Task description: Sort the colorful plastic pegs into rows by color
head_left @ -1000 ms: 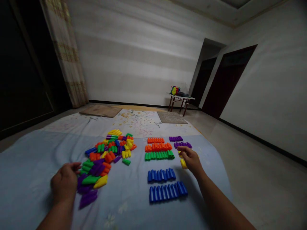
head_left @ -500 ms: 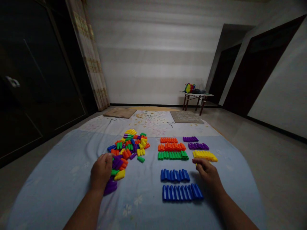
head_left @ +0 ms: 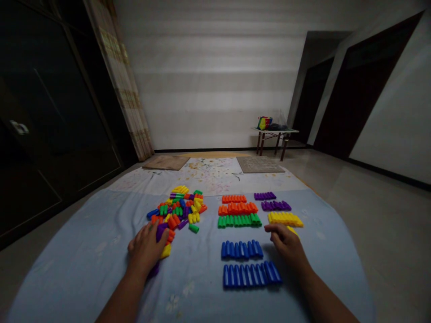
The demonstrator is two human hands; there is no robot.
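Note:
My left hand [head_left: 146,244] lies spread over the near left edge of a mixed pile of coloured plastic pieces [head_left: 178,210], its thumb beside a purple piece [head_left: 161,232]. My right hand [head_left: 286,244] hovers just right of the upper blue row [head_left: 241,250], fingers curled together; a yellow piece [head_left: 292,231] shows behind it, and whether it is held is unclear. Above that hand lies a yellow row [head_left: 285,219]. Green [head_left: 239,220], orange [head_left: 238,208] and purple rows [head_left: 276,205] are lined up farther back. A second blue row [head_left: 252,275] is nearest me.
A blue cloth [head_left: 111,251] covers the near part of the table. Two flat boards, one brown [head_left: 166,162] and one grey [head_left: 260,164], rest at the far edge. A small side table [head_left: 275,131] holding bags stands by the wall.
My left hand has opened and spread over the pile's near pieces, covering more of them. My right hand stays near the yellow row, with more of the yellow piece showing behind it.

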